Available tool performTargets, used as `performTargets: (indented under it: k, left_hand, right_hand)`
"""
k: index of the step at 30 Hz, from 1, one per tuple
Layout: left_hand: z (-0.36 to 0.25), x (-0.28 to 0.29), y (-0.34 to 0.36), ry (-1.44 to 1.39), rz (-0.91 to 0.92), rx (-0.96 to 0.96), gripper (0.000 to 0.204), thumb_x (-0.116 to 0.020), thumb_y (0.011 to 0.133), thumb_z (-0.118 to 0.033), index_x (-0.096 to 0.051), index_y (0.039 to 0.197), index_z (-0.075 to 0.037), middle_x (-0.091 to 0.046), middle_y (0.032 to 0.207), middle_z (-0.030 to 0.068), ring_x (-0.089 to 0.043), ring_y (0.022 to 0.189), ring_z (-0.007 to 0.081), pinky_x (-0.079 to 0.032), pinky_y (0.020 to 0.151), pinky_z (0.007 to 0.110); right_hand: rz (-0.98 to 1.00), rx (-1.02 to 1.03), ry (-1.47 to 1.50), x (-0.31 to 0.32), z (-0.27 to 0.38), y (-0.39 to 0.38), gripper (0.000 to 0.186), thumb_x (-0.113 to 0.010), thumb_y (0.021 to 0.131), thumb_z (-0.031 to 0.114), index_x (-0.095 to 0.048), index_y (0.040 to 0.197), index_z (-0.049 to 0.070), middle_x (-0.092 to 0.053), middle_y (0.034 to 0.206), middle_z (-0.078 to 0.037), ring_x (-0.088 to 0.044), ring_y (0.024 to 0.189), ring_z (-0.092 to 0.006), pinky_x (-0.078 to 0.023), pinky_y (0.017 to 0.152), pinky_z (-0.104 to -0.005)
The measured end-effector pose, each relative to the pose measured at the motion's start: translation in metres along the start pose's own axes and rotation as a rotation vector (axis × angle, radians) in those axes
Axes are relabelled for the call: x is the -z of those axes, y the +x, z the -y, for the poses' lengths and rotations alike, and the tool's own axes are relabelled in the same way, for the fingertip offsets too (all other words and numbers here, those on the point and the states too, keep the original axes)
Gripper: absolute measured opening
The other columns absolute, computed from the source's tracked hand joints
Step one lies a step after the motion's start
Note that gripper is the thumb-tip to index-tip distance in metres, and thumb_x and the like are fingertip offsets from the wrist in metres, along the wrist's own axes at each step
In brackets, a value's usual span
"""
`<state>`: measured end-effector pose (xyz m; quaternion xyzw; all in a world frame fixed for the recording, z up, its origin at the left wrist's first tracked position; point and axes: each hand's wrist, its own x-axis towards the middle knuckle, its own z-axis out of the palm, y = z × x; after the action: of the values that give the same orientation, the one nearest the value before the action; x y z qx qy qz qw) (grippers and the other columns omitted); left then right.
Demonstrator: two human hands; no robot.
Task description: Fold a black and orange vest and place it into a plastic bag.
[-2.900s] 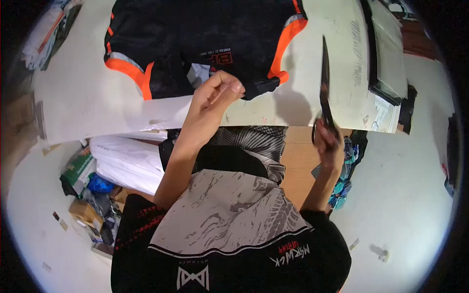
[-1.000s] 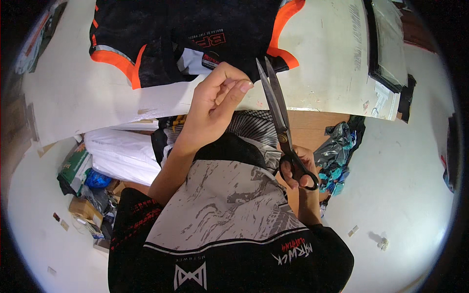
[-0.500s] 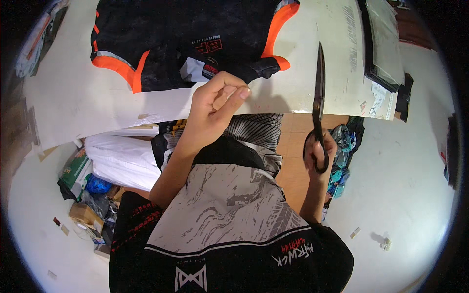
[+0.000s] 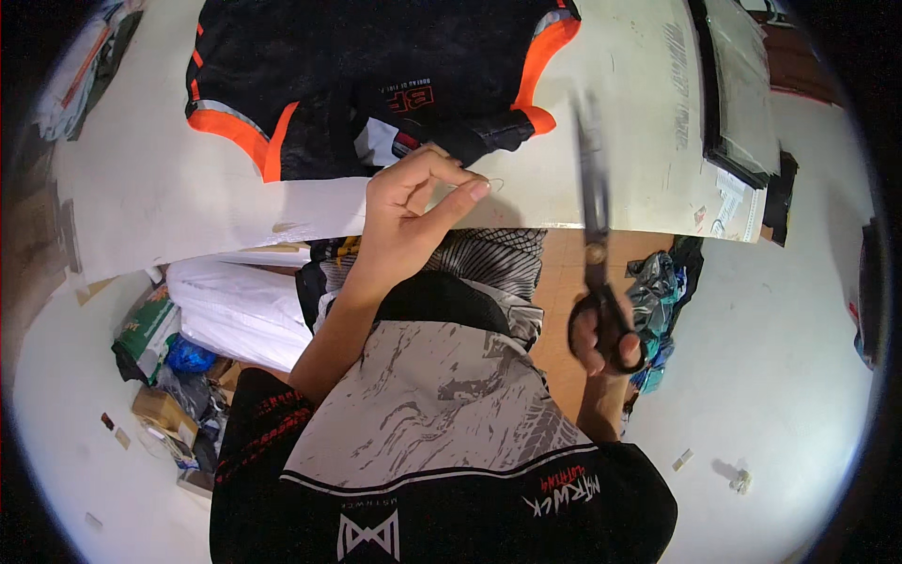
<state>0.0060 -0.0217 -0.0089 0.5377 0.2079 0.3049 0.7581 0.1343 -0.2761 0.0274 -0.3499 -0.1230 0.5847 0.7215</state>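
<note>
A black shirt (image 4: 301, 66) with orange edging lies on the white table, its collar end toward me. My left hand (image 4: 404, 211) is just in front of the collar, thumb and forefinger pinched together. A thin curl of thread (image 4: 499, 181) sticks out from those fingertips. Long dark scissors (image 4: 596, 226) are in my right hand (image 4: 609, 343), with fingers through the handle loops. Their blades point away from me over the table edge, right of the shirt, and are smeared by motion. Whether the blades are apart cannot be made out.
The white table (image 4: 611, 179) ends just in front of me. A clear-covered stack (image 4: 742, 85) sits at its right. Below are a white cloth bundle (image 4: 235, 305), bagged items (image 4: 658, 291) at right, and a cardboard box (image 4: 164, 414) among clutter at left.
My right hand has drawn the scissors down toward me, and their blades have swung left. My left hand has shifted slightly, still pinched, with a thread now visible at its fingertips.
</note>
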Motion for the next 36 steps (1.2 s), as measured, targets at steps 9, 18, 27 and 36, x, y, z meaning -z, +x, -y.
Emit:
performTargets:
  k: [9, 18, 27, 36]
  left_hand:
    - [0.000, -0.008, 0.004, 0.508, -0.048, -0.247, 0.011, -0.074, 0.074, 0.004, -0.064, 0.077, 0.001, -0.057, 0.069, 0.0092, -0.054, 0.064, 0.0203, -0.040, 0.061, 0.027]
    - [0.007, -0.005, 0.003, 0.764, 0.013, -0.462, 0.015, -0.075, 0.069, 0.003, -0.061, 0.070, -0.003, -0.058, 0.070, 0.0085, -0.054, 0.070, 0.0253, -0.041, 0.072, 0.038]
    - [0.008, -0.006, 0.003, 0.769, 0.019, -0.470, 0.016, -0.075, 0.066, 0.002, -0.061, 0.068, -0.004, -0.061, 0.073, 0.0077, -0.054, 0.074, 0.0250, -0.042, 0.077, 0.039]
    - [0.010, -0.004, 0.003, 0.815, 0.037, -0.494, 0.015, -0.075, 0.066, 0.001, -0.061, 0.069, -0.004, -0.063, 0.075, 0.0078, -0.053, 0.074, 0.0238, -0.040, 0.075, 0.039]
  right_hand:
    - [-0.106, -0.247, 0.196, -0.040, -0.014, 0.005, 0.060, -0.080, 0.076, 0.048, -0.049, 0.086, -0.002, -0.052, 0.065, -0.003, -0.047, 0.038, -0.0046, -0.041, 0.033, -0.0158]
    - [-0.086, -0.298, 0.239, -0.038, -0.015, 0.006, 0.065, -0.081, 0.073, 0.050, -0.049, 0.090, -0.003, -0.053, 0.068, -0.004, -0.047, 0.038, -0.0049, -0.042, 0.033, -0.0154]
    - [-0.071, -0.305, 0.305, -0.030, -0.021, 0.009, 0.064, -0.082, 0.074, 0.048, -0.049, 0.092, -0.004, -0.052, 0.069, -0.005, -0.047, 0.039, -0.0049, -0.041, 0.032, -0.0165]
    - [-0.078, -0.336, 0.319, -0.030, -0.021, 0.006, 0.068, -0.083, 0.072, 0.047, -0.048, 0.093, -0.007, -0.052, 0.070, -0.007, -0.045, 0.036, -0.0060, -0.040, 0.031, -0.0169]
